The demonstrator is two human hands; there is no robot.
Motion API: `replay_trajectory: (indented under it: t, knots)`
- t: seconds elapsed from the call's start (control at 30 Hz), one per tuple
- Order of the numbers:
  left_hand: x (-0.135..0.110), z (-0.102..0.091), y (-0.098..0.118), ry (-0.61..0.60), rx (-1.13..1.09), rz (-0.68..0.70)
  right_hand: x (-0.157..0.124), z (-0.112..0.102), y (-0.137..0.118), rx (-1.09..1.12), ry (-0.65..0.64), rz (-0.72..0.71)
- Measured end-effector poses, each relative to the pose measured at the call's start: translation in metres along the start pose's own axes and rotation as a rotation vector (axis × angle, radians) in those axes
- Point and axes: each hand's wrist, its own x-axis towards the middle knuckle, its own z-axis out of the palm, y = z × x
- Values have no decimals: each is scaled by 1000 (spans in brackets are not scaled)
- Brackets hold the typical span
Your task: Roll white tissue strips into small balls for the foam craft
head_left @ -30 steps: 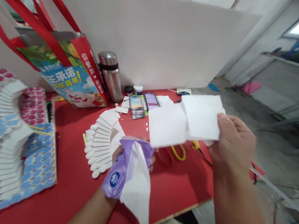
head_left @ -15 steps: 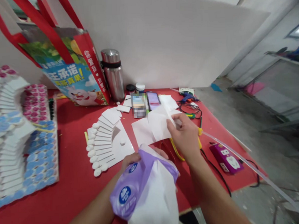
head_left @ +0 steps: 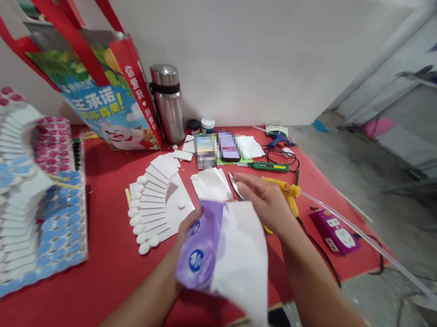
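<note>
My left hand (head_left: 188, 224) is closed around a purple tissue pack (head_left: 201, 254). White tissue (head_left: 241, 250) sticks out of the pack and hangs down its right side. Just above the tissue is my right hand (head_left: 262, 196), its fingers stretched toward the left and no sheet visible in them; its underside is hidden. Beyond it lie scissors (head_left: 235, 184), blades showing, the rest mostly covered by the hand. A white tissue sheet (head_left: 210, 184) rests on the red table behind the pack. Beside the right hand is a yellow glue gun (head_left: 288, 191) with a clear glue stick.
A fan of white cards with white discs (head_left: 152, 201) lies at the left. Farther left are boards of blue and pink rolls (head_left: 59, 230). A shopping bag (head_left: 105, 106), steel flask (head_left: 168, 107), phone (head_left: 228, 146), green cutter (head_left: 270, 166) and purple box (head_left: 335, 230) stand or lie around.
My right hand has let go of the white sheet, which now lies on the table, and has come nearer the pack. The tissue pack has shifted slightly right and turned in my left hand.
</note>
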Motion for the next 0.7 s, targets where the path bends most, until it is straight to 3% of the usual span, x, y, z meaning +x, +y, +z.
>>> replay_trajectory:
  t: [0.1,0.2,0.23,0.3,0.37,0.43,0.57,0.7]
  knots:
    - [8,-1,3,166,-104,91,-23,-6,-13,77,212,0]
    - [11,-1,4,259,-161,146,-53,-10,-26,99,414,-234]
    - [11,-1,5,278,-172,146,-63,-11,-29,76,396,-355]
    - [10,0,4,301,-185,141,-77,-7,-30,-87,230,-532]
    - [9,0,4,271,-188,157,-83,2,-28,-290,-11,-591]
    - [10,-1,4,211,-188,200,-82,16,-23,-458,-151,-599]
    - [12,-7,8,99,-183,204,-70,31,-16,-609,-194,-635]
    - [14,-7,10,17,-232,230,-41,17,-24,-627,-99,-675]
